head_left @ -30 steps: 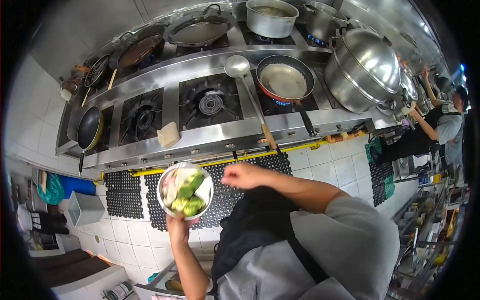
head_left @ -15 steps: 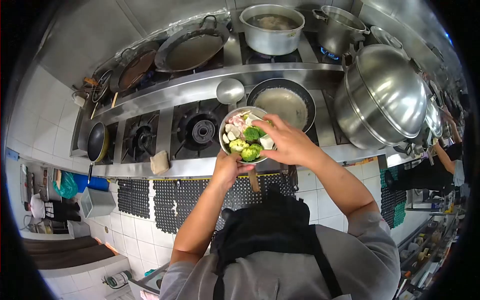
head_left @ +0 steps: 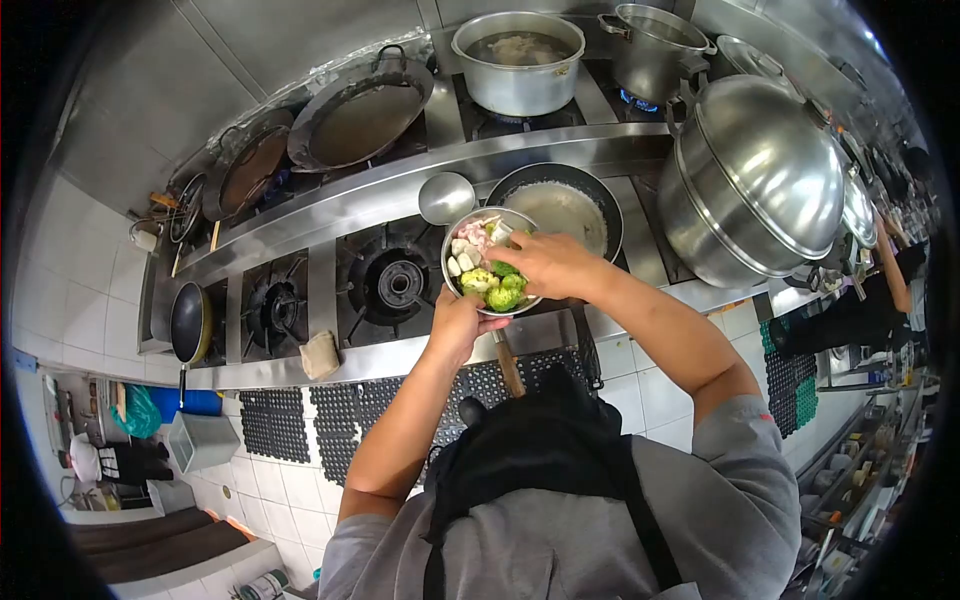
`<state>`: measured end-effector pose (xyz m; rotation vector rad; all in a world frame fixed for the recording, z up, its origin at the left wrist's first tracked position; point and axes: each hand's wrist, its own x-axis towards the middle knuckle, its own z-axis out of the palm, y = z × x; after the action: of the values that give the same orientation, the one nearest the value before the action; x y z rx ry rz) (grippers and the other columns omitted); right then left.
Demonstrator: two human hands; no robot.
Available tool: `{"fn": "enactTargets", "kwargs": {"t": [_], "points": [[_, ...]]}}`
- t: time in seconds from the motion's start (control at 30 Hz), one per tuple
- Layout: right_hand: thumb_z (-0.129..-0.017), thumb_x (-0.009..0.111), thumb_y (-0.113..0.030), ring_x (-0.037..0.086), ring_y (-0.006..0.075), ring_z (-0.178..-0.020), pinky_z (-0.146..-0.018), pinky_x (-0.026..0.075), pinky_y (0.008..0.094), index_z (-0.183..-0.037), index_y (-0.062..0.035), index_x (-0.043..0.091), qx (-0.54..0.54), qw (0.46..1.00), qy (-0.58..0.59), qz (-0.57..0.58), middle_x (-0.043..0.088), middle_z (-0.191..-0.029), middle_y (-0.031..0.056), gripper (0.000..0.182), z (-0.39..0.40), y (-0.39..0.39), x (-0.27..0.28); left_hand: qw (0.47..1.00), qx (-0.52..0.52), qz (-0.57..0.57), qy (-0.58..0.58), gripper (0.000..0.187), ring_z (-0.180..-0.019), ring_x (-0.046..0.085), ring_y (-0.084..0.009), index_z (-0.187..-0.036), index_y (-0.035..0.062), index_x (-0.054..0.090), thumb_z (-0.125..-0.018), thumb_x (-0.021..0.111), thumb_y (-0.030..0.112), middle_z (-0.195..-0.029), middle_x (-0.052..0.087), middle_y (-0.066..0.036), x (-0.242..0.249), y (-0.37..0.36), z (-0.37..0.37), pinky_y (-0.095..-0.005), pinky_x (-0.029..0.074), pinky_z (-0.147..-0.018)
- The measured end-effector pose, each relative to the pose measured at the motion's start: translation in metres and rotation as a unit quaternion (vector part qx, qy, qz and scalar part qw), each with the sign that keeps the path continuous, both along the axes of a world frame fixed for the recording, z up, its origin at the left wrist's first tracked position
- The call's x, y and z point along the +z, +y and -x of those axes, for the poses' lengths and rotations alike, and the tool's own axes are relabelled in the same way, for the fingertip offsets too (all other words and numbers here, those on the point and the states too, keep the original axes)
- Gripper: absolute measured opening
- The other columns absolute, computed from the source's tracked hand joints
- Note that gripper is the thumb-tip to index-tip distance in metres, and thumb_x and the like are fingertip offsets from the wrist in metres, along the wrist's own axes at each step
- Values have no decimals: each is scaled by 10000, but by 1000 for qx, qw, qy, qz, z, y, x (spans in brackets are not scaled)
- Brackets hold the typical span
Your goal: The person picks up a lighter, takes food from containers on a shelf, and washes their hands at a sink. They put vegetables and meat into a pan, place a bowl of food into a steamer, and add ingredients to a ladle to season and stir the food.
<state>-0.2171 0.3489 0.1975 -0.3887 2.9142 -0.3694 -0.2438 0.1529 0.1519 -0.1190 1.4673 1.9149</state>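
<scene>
My left hand (head_left: 464,324) grips a round metal bowl (head_left: 531,303) by its lower left rim, thumb up at the edge. Inside lie green broccoli florets (head_left: 506,293), whitish chunks (head_left: 459,263) and pale pink strips (head_left: 473,236). My right hand (head_left: 548,264) reaches into the bowl from the right, its fingers bent together at the broccoli; what sits between the fingertips is hidden. Just behind the bowl, a black frying pan (head_left: 614,235) holds a thin layer of cloudy, cream-coloured liquid. A metal ladle (head_left: 446,198) rests left of the pan.
Left of the bowl is an unlit burner (head_left: 400,284), with a folded cloth (head_left: 320,355) on the front edge. A large domed steamer pot (head_left: 750,180) stands right. Behind are a stockpot (head_left: 520,85) and a pot over blue flame (head_left: 655,60). A wooden handle (head_left: 508,365) projects toward me.
My right hand has lowered deeper into the bowl, its spread fingers now drawn together over the broccoli. My left hand still holds the bowl. The view has shifted slightly.
</scene>
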Motion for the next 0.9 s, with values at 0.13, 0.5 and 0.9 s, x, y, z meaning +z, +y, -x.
{"fn": "enactTargets", "kwargs": {"t": [0.13,0.5,0.9], "points": [[-774,717,-155,624,346,-1057,-889,515,465,-1335,-281,474,7,1000,-4,20,556,-1200,96,624,2,-5,1,999,-24,1,-21,552,-895,690,-353,-1389,-6,294,-846,377,-59,-1212,548,-245,0,-10,9,-387,651,-673],[-787,644,-109,620,335,-1041,-873,505,460,-1225,-206,566,-9,996,-22,91,617,-1093,117,455,24,-3,0,998,-62,12,-15,557,-859,694,-370,-1386,-24,300,-837,394,-44,-1159,574,-275,1,-13,25,-400,646,-680],[-789,678,-133,637,357,-1037,-887,511,425,-1183,-109,621,-142,986,-66,59,673,-1077,165,398,1,63,-70,1000,-21,5,-5,543,-867,696,-373,-1372,-61,295,-843,413,-39,-1151,591,-276,-9,-41,16,-420,639,-684]]}}
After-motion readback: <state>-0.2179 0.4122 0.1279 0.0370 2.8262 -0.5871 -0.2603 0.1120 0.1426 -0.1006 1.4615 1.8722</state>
